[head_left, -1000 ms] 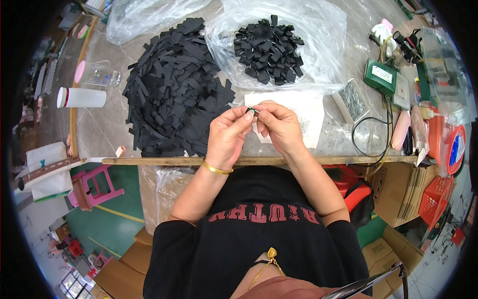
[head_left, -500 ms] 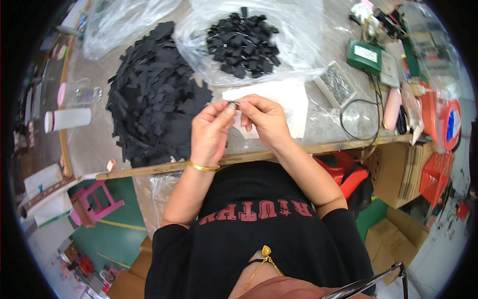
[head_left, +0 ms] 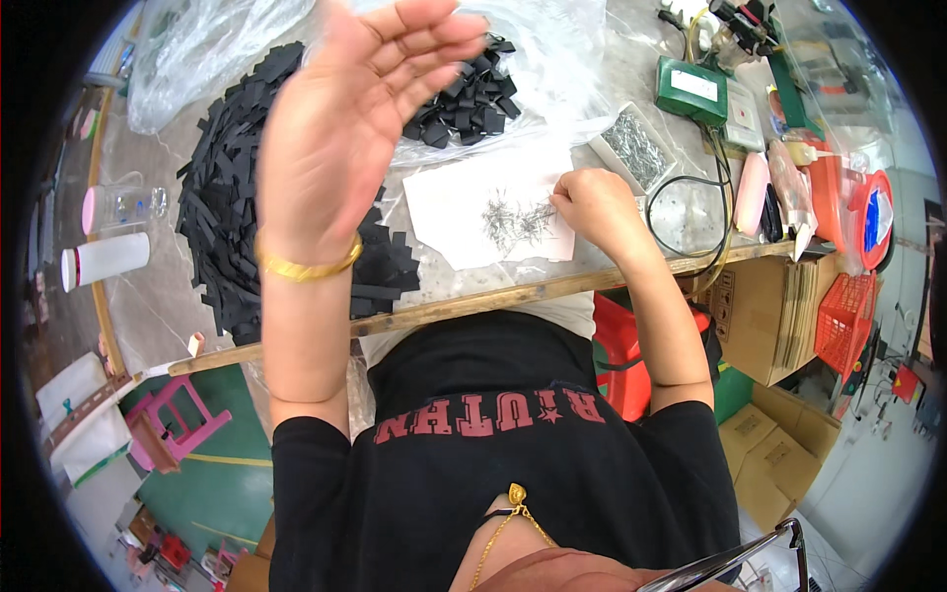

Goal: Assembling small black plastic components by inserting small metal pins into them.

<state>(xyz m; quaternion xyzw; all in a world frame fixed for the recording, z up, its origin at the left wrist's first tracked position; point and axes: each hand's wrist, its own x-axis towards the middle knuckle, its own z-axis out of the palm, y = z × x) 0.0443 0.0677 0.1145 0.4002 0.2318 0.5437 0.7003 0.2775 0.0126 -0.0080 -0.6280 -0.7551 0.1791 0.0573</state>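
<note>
My left hand [head_left: 345, 148], a gold bangle at its wrist, is raised over the right side of a big pile of flat black strips [head_left: 222, 187]. Its fingers are stretched out, and nothing shows in them. Part of a smaller heap of folded black pieces [head_left: 478, 104] on clear plastic is hidden behind it. My right hand [head_left: 600, 209] is at the right edge of a white paper sheet [head_left: 449, 212]. Thumb and fingertips are pinched together beside a scatter of thin silver metal pins [head_left: 515, 219]; what they hold is too small to make out.
A white box of silver pins [head_left: 636, 148] stands beyond my right hand. Behind it are a green box [head_left: 692, 91] and a looped black cable [head_left: 681, 180]. Clear plastic bags [head_left: 212, 59] lie at the back. Two bottles [head_left: 107, 260] are at the left; a wooden edge [head_left: 473, 298] borders the table.
My hands were together over the paper, pinching a small dark piece. Now they are apart: the left is raised and spread, the right is beside the pins. The dark piece is no longer visible between them.
</note>
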